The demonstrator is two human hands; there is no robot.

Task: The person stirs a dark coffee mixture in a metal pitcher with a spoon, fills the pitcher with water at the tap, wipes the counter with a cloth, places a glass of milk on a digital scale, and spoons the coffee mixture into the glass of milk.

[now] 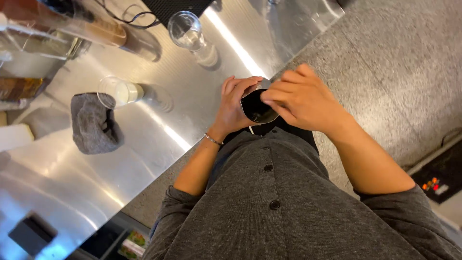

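Observation:
My left hand [234,107] is wrapped around a small metal cup [256,110] with a dark inside, held in front of my body at the edge of the steel counter [144,159]. My right hand [301,98] lies over the cup's rim from the right, fingers reaching across its mouth. A thin bracelet [213,140] sits on my left wrist. What the right fingers pinch is hidden.
On the counter stand a clear glass with milky liquid [120,92], an empty clear glass [190,34], a tall glass of brown drink [115,34] and a crumpled grey cloth [94,124]. Grey speckled floor [385,62] lies to the right.

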